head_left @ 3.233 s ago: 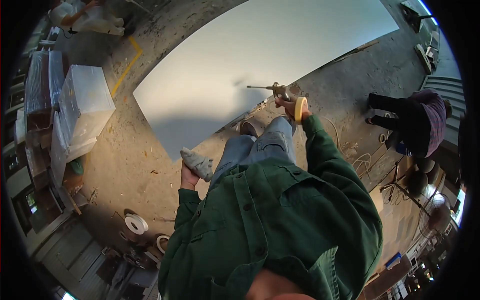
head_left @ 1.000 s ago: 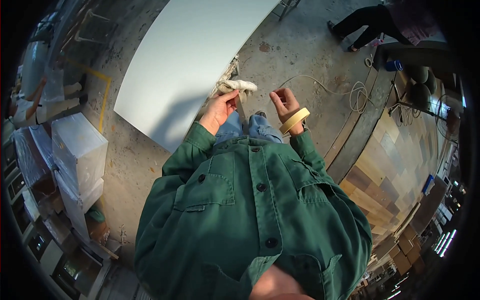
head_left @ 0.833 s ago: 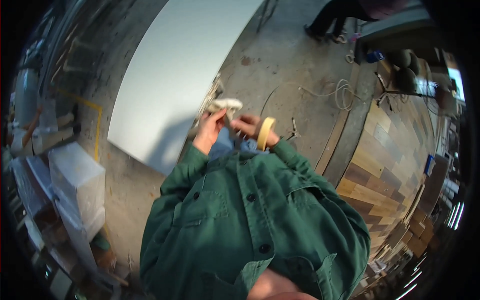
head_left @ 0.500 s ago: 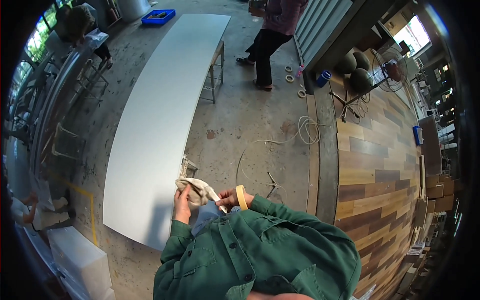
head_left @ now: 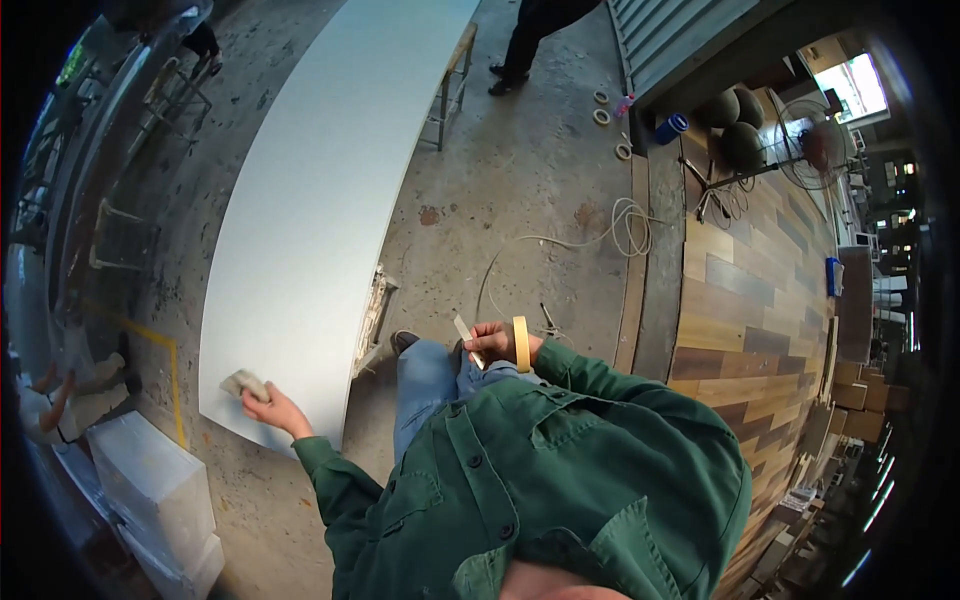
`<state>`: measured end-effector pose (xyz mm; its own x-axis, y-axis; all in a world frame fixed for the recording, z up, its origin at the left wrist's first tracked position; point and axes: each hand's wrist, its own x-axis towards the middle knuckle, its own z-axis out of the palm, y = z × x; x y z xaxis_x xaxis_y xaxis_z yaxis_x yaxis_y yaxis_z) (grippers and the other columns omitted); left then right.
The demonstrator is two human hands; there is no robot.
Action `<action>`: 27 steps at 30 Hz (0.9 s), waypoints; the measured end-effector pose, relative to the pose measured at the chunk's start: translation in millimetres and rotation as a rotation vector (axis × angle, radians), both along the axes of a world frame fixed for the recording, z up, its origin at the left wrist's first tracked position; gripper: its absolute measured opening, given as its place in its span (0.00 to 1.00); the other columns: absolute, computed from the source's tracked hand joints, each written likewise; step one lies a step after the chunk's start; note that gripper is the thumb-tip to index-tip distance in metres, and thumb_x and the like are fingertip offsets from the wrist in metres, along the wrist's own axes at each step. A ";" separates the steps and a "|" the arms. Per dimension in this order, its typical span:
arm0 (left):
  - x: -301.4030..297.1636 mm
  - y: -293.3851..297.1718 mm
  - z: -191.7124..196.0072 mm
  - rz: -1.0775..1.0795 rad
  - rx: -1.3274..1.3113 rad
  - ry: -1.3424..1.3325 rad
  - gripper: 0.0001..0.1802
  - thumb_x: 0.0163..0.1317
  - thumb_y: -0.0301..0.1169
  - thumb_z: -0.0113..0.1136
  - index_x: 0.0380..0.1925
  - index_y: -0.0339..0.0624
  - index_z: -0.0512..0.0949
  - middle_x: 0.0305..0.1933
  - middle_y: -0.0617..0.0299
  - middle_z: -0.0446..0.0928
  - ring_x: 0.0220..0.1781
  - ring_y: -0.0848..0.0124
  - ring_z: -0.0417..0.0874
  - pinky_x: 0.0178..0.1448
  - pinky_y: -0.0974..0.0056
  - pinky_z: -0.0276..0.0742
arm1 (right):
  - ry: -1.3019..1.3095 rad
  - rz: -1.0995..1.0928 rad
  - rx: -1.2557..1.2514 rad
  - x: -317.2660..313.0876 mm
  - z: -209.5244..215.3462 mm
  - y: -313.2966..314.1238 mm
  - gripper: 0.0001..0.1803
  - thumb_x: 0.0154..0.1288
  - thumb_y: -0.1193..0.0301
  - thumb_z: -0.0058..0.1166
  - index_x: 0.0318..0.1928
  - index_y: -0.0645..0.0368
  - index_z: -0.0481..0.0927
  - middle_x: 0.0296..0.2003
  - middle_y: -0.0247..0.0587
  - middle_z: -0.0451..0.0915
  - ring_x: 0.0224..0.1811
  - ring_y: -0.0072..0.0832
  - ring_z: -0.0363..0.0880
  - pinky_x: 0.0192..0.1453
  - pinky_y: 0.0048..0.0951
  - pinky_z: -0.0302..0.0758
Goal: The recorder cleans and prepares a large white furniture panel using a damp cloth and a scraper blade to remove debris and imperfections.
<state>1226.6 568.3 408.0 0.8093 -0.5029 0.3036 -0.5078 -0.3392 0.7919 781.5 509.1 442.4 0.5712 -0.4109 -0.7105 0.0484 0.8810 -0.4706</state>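
A bunched beige cloth (head_left: 240, 382) is gripped in my left hand (head_left: 268, 406), over the near left corner of a long white panel (head_left: 295, 225). Whether the cloth presses on the panel I cannot tell. My right hand (head_left: 490, 341) is closed around a narrow, flat, pale tool (head_left: 462, 328), held in front of my legs and apart from the panel. Its exact kind does not show. A yellowish roll of tape (head_left: 521, 345) hangs around my right wrist like a bangle.
Trestles (head_left: 455, 85) support the panel. A pale hose (head_left: 560, 239) lies coiled across the concrete, near tape rolls (head_left: 601, 117). Wrapped white blocks (head_left: 150, 480) stand at lower left. A standing fan (head_left: 810, 145) is at right; another person's legs (head_left: 525, 50) are beyond the panel.
My left hand has carried the cloth leftward from in front of me to over the panel's corner. My right hand, keeping the flat tool, has moved slightly up and right.
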 end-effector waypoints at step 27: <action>-243.4 -412.4 -151.8 -0.641 0.372 -0.240 0.35 0.58 0.54 0.57 0.65 0.61 0.65 0.71 0.53 0.57 0.73 0.49 0.53 0.74 0.43 0.44 | 0.238 -0.110 -0.003 -17.9 -50.3 -259.1 0.05 0.65 0.71 0.52 0.38 0.59 0.75 0.27 0.37 0.78 0.30 0.29 0.78 0.38 0.28 0.73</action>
<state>983.2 155.9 256.2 0.2599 -0.9534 0.1530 -0.8375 -0.1437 0.5272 763.6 250.0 392.1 0.3400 -0.4635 -0.8182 0.0321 0.8753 -0.4825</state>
